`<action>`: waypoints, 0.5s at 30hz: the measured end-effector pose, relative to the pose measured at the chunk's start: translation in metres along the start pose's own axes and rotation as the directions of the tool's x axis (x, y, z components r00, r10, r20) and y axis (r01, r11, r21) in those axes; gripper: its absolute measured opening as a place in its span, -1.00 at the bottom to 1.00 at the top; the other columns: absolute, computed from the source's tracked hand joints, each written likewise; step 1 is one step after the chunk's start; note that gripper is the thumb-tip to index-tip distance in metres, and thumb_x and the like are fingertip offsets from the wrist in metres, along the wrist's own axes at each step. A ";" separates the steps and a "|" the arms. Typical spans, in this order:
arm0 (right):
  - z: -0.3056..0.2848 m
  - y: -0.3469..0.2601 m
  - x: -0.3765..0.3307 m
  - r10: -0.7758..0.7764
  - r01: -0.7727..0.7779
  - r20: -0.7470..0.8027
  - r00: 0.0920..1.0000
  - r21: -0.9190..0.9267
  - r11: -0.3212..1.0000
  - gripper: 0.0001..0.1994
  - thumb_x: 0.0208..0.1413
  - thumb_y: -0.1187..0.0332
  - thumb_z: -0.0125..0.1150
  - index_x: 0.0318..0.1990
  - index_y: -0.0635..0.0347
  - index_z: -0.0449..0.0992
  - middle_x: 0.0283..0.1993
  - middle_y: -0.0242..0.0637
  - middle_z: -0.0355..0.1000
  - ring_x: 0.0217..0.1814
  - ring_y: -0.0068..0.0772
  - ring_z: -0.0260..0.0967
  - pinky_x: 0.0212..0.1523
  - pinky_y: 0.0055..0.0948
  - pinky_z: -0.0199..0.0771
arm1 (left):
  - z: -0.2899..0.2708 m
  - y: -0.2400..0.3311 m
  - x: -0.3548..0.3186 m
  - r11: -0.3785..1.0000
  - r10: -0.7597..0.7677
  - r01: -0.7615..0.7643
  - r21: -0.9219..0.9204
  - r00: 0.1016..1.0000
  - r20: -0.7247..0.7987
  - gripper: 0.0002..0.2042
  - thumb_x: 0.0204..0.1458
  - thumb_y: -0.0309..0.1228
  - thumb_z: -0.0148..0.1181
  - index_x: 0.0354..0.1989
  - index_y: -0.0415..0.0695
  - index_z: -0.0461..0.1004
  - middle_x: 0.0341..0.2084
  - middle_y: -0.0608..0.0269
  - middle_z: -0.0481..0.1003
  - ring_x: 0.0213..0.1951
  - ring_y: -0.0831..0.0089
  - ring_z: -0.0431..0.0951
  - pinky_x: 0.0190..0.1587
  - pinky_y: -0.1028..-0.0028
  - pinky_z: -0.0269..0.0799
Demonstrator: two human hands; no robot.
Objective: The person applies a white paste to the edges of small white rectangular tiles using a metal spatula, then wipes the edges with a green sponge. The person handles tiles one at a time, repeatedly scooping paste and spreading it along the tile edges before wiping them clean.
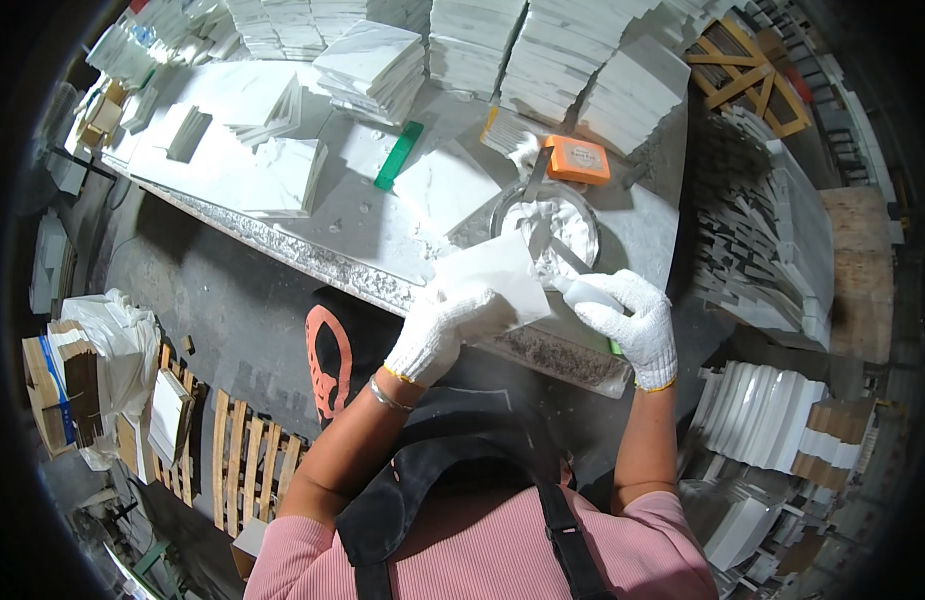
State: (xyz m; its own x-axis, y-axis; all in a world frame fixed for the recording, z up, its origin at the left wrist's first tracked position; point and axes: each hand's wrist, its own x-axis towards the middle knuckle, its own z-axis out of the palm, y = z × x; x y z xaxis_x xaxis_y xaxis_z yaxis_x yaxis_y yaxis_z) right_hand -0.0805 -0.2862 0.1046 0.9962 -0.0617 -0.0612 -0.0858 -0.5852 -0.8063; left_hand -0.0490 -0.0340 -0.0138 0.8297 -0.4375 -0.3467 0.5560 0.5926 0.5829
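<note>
My left hand (437,335), in a white knit glove, grips a thin white marble-look tile (497,280) by its near left side, tilted above the table's front edge. My right hand (630,320), gloved the same way, is closed around the pale handle of a putty knife (571,257). Its metal blade points into a round bowl (595,232) of white paste (557,218), just beyond the tile. Another flat metal tool (535,177) leans across the bowl's far rim. Part of the bowl is hidden behind the held tile.
On the table (357,225) lie a loose tile (447,185), a green strip (397,155) and an orange box (578,160). Tile stacks (372,65) line the far side. Wooden pallets (247,455) and wrapped boxes (112,360) stand lower left; stacked white pieces (757,415) stand right.
</note>
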 end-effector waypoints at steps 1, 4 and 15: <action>0.000 -0.001 0.000 0.022 -0.022 0.006 1.000 0.012 1.000 -0.72 -0.08 0.45 0.45 -0.15 0.24 0.70 -0.30 -0.32 0.57 -0.27 -0.52 0.50 -0.23 -0.49 0.45 | 0.001 0.000 0.000 1.000 0.006 -0.006 -0.014 1.000 -0.010 -0.61 0.13 -0.44 0.24 0.14 -0.25 0.42 -0.10 0.22 0.57 -0.11 0.44 0.61 -0.02 0.41 0.55; -0.001 0.000 0.001 0.010 -0.010 0.009 1.000 -0.014 1.000 -0.73 -0.08 0.46 0.44 -0.15 0.25 0.70 -0.29 -0.31 0.58 -0.24 -0.52 0.51 -0.20 -0.50 0.46 | -0.001 -0.002 0.001 0.999 0.023 -0.023 0.031 1.000 0.005 -0.60 0.13 -0.45 0.24 0.15 -0.26 0.42 -0.09 0.21 0.57 -0.10 0.43 0.60 -0.01 0.41 0.55; -0.002 -0.001 0.002 0.028 -0.022 -0.062 0.998 0.098 0.995 -0.73 -0.04 0.45 0.45 -0.14 0.27 0.69 -0.23 -0.29 0.59 -0.20 -0.49 0.53 -0.17 -0.47 0.49 | 0.001 0.003 0.001 0.996 -0.040 0.040 -0.083 0.999 -0.005 -0.58 0.10 -0.45 0.26 0.15 -0.26 0.41 -0.08 0.20 0.56 -0.10 0.42 0.61 -0.01 0.40 0.56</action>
State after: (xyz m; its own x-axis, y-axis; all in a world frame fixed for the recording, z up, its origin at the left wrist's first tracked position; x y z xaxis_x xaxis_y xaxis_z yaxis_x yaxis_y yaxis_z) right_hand -0.0784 -0.2873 0.1064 0.9907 -0.1276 -0.0471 -0.1055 -0.5020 -0.8584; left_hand -0.0465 -0.0335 -0.0119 0.8068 -0.4580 -0.3733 0.5908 0.6289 0.5053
